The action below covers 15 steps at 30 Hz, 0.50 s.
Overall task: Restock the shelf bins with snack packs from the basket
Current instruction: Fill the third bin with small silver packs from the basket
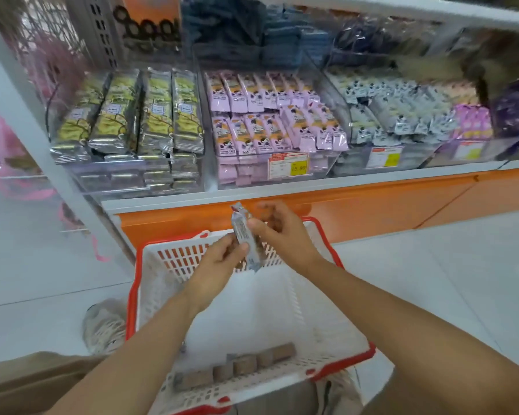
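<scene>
Both our hands grip one pack (pixel 241 232) above the far end of the basket (pixel 131 298). Our left hand (pixel 221 260) pinches its lower end, and our right hand (pixel 277 232) curls thumb and fingers round its upper half. The pack is slim and stands nearly upright. It has a silvery-grey wrapper, a crimped top edge and what seems a red patch there; the print is too blurred to read. A row of brown packs (pixel 244 365) lies along the near side of the white, red-rimmed basket. Beyond it, clear bins (pixel 351 161) hold yellow-and-black packs (pixel 132 115), lilac packs (pixel 267 115) and grey-white packs (pixel 387 112).
</scene>
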### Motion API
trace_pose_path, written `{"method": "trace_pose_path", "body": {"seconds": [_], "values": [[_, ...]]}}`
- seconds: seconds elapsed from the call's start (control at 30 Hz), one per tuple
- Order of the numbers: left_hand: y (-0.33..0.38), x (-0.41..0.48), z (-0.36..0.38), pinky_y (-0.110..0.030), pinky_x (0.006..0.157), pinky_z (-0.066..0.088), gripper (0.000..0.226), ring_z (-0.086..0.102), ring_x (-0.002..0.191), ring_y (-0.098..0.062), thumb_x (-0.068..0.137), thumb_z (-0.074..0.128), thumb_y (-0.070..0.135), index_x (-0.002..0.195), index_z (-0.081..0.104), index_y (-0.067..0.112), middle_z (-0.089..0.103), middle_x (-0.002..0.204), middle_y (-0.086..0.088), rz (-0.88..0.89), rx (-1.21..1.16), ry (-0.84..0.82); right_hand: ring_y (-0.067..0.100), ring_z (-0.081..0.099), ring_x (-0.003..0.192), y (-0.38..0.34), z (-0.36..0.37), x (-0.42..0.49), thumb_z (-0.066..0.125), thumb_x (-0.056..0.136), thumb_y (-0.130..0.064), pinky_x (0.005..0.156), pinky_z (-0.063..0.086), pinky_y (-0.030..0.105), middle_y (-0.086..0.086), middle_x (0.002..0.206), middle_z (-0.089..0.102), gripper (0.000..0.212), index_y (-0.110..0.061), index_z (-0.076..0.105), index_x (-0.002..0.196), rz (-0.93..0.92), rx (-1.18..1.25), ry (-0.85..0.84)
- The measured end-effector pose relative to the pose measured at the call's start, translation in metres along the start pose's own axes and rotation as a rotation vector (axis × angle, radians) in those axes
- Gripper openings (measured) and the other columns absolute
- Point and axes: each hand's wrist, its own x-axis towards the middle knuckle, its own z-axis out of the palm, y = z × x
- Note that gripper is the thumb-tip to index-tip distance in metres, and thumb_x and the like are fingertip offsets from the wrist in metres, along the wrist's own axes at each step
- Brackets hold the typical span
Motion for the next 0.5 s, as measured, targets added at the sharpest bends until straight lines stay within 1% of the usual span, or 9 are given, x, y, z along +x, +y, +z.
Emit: {"method": "trace_pose_path", "body": {"seconds": [0.03, 0.1, 0.23, 0.3, 0.33, 0.4, 0.43, 0.47, 0.5], "values": [[0.006, 0.002, 0.005, -0.019, 0.08, 0.05, 0.021, 0.066, 0.09, -0.008, 0.102, 0.05, 0.013, 0.12, 0.061, 0.011, 0.073, 0.1, 0.001, 0.003, -0.04, 0.027, 0.009, 0.062, 0.084, -0.004, -0.011, -0.006, 0.076, 0.082, -0.033, 0.073, 0.053, 0.028, 0.0, 0.098, 0.065, 0.043, -0.018, 0.057, 0.118, -0.035, -0.001, -0.013], [0.018, 0.005, 0.015, -0.021, 0.08, 0.051, 0.022, 0.067, 0.091, -0.012, 0.102, 0.049, 0.012, 0.119, 0.061, 0.008, 0.073, 0.1, -0.001, 0.012, -0.078, 0.049, 0.008, 0.058, 0.086, -0.008, -0.031, -0.018, 0.077, 0.083, -0.018, 0.072, 0.049, 0.027, 0.001, 0.103, 0.063, 0.044, -0.016, 0.055, 0.12, -0.101, -0.081, -0.03], [0.041, 0.011, 0.035, -0.036, 0.089, 0.051, 0.025, 0.066, 0.097, -0.021, 0.101, 0.052, 0.021, 0.12, 0.063, 0.009, 0.073, 0.107, -0.004, 0.03, -0.056, 0.031, 0.005, 0.058, 0.084, -0.016, -0.063, -0.037, 0.077, 0.081, -0.012, 0.069, 0.046, 0.018, -0.01, 0.102, 0.062, 0.036, -0.018, 0.058, 0.112, -0.196, -0.212, -0.049], [0.056, 0.015, 0.048, -0.038, 0.089, 0.053, 0.024, 0.069, 0.094, -0.019, 0.101, 0.051, 0.024, 0.119, 0.063, 0.013, 0.075, 0.104, -0.001, 0.041, -0.008, 0.008, 0.007, 0.058, 0.081, -0.021, -0.078, -0.039, 0.075, 0.083, -0.011, 0.067, 0.045, 0.016, -0.006, 0.1, 0.063, 0.032, -0.016, 0.06, 0.11, -0.232, -0.242, -0.019], [0.064, 0.017, 0.055, -0.035, 0.087, 0.054, 0.023, 0.07, 0.094, -0.018, 0.102, 0.051, 0.025, 0.119, 0.063, 0.015, 0.075, 0.103, 0.0, 0.061, 0.021, -0.01, 0.008, 0.058, 0.08, -0.025, -0.086, -0.039, 0.075, 0.083, -0.012, 0.067, 0.045, 0.017, -0.003, 0.099, 0.064, 0.031, -0.014, 0.061, 0.111, -0.248, -0.248, 0.01], [0.084, 0.021, 0.068, -0.019, 0.083, 0.052, 0.023, 0.068, 0.097, -0.011, 0.103, 0.049, 0.022, 0.121, 0.062, 0.015, 0.073, 0.108, 0.001, 0.15, 0.093, -0.035, 0.011, 0.058, 0.078, -0.036, -0.105, -0.038, 0.074, 0.084, -0.01, 0.067, 0.048, 0.021, 0.0, 0.096, 0.065, 0.03, -0.011, 0.062, 0.111, -0.269, -0.23, 0.095], [0.092, 0.026, 0.072, -0.01, 0.083, 0.047, 0.024, 0.064, 0.101, -0.008, 0.103, 0.049, 0.02, 0.123, 0.062, 0.015, 0.07, 0.114, 0.002, 0.231, 0.177, -0.013, 0.009, 0.057, 0.077, -0.042, -0.116, -0.036, 0.073, 0.083, -0.008, 0.067, 0.048, 0.021, 0.0, 0.094, 0.064, 0.03, -0.011, 0.062, 0.111, -0.275, -0.211, 0.145], [0.1, 0.033, 0.074, -0.006, 0.084, 0.041, 0.025, 0.059, 0.107, -0.007, 0.102, 0.05, 0.019, 0.124, 0.062, 0.016, 0.065, 0.12, 0.003, 0.329, 0.307, 0.047, 0.007, 0.056, 0.076, -0.048, -0.128, -0.034, 0.073, 0.083, -0.006, 0.067, 0.047, 0.02, -0.001, 0.092, 0.062, 0.03, -0.011, 0.063, 0.111, -0.285, -0.203, 0.196], [0.107, 0.038, 0.074, -0.008, 0.089, 0.037, 0.025, 0.053, 0.112, -0.008, 0.102, 0.049, 0.018, 0.124, 0.062, 0.018, 0.06, 0.122, 0.004, 0.429, 0.467, 0.134, 0.006, 0.055, 0.076, -0.052, -0.14, -0.03, 0.072, 0.084, -0.006, 0.066, 0.047, 0.018, -0.002, 0.09, 0.061, 0.029, -0.012, 0.063, 0.111, -0.3, -0.212, 0.245]]}}
